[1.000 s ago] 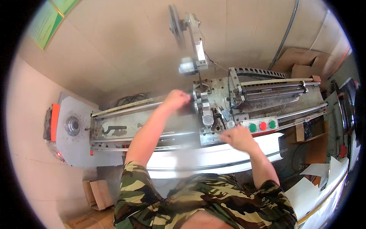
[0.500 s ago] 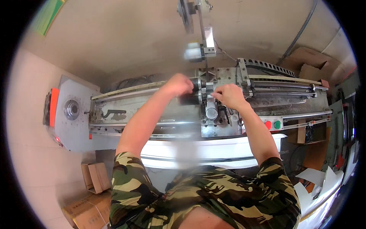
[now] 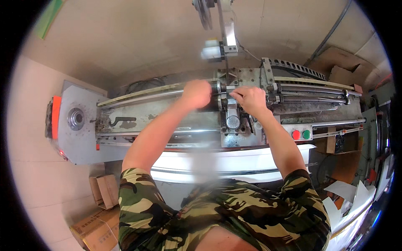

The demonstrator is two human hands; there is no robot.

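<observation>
My left hand (image 3: 197, 94) is closed and slightly blurred, beside the dark cylinders (image 3: 215, 103) left of the machine's central metal block (image 3: 232, 112). Its fingers are turned away, so anything inside them is hidden. Close by on the right, the bent fingers of my right hand (image 3: 251, 101) come together in a pinch at the block's upper part. Whatever lies between those fingertips is too small to make out. Below the right hand, a small black lever (image 3: 250, 123) sticks out next to the block's round silver knob (image 3: 233, 122).
Long metal rails (image 3: 192, 132) run across the machine bed, where a black hook wrench (image 3: 122, 120) lies at left. A red button (image 3: 296, 134) and a green button (image 3: 306, 134) sit front right. White sheeting (image 3: 251, 165) hangs before me; cardboard boxes (image 3: 98, 232) stand lower left.
My left hand has rolled over a little, showing more of its back, and its fingers are less visible. The right hand stays at the block. The whole view has shifted slightly.
</observation>
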